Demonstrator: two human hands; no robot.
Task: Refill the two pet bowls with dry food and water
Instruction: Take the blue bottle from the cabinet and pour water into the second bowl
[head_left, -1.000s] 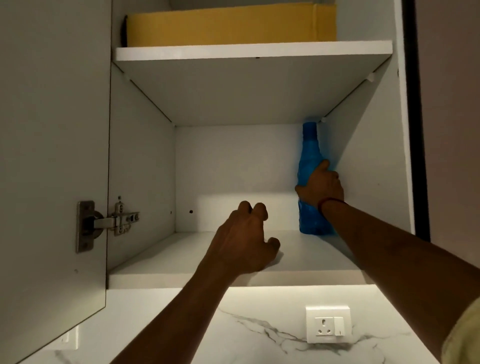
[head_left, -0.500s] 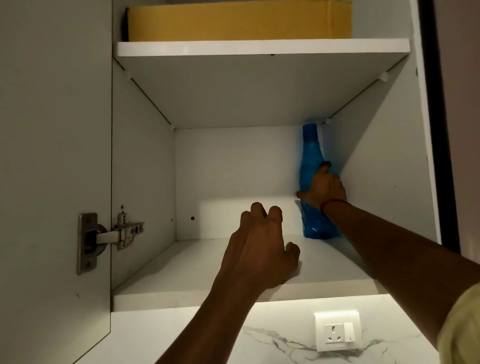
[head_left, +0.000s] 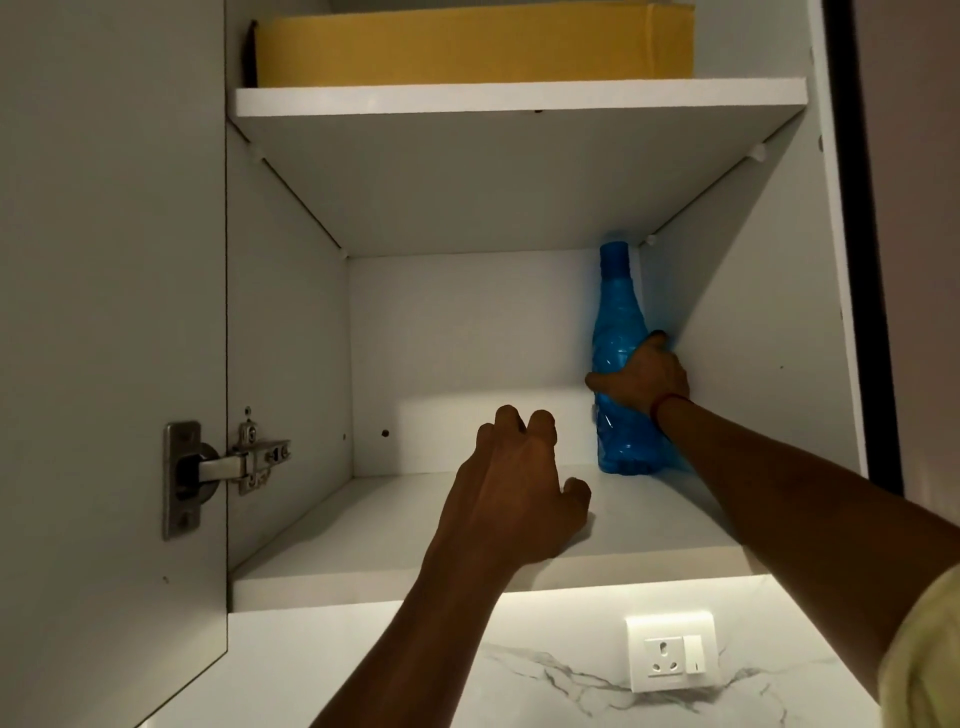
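The blue plastic bottle (head_left: 618, 312) stands upright in the back right corner of the lower shelf (head_left: 363, 540) of a wall cabinet, close against the right side wall. Our right hand (head_left: 641, 376) grips it round the middle, fingers wrapped across the front and thumb up on the right side. The hand covers the bottle's waist, and the forearm cuts off the right edge of its base, so we cannot tell whether the base rests fully on the shelf. The cap is dim and blurs into the shadow under the upper shelf (head_left: 519, 98). We cannot make out how much liquid is inside.

Our left hand (head_left: 511, 493) rests on the lower shelf nearer the front, well apart from the bottle. Its fingers are loosely bent and hold nothing that we can see. Its palm is hidden.

The bottle is translucent, with a narrow neck and a ridged, faceted body. A thin red thread (head_left: 667, 402) circles the right wrist, and a pale sleeve (head_left: 930, 660) shows at the frame's right edge. The shelves are smooth white board. A plain brown cardboard box (head_left: 467, 47), cut off at the top, sits on the upper one. The open cabinet door (head_left: 104, 312) carries a metal hinge (head_left: 228, 462). Below, a white wall socket (head_left: 670, 652) sits on a veined marble backsplash (head_left: 519, 686).

Against half a second ago, little differs: the bottle stands in the same corner, and both hands keep their places.
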